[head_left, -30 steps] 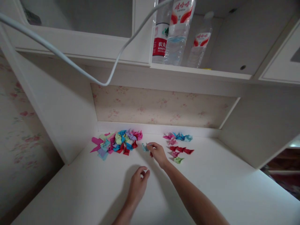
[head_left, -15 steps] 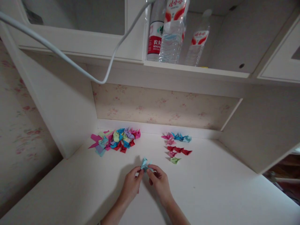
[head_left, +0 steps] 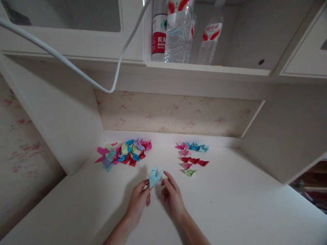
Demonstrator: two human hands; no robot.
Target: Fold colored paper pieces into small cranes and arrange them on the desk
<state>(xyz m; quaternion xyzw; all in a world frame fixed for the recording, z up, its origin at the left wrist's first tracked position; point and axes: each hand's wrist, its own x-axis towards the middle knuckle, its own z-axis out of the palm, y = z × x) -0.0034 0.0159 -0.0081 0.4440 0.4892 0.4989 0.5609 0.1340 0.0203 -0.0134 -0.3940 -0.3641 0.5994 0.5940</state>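
The left hand [head_left: 136, 202] pinches the light-blue folded paper [head_left: 153, 177] near its lower edge above the desk [head_left: 230, 204], the right hand [head_left: 174, 200] just beside it with fingers half-curled and empty — a light grip, clear of the raised points, should best spare its creases.

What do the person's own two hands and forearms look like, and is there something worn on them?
The left hand and the right hand are bare, with no gloves. I see no ring, watch or bracelet. The left forearm and right forearm show no clear sleeve before the picture's bottom edge, and no visible markings.
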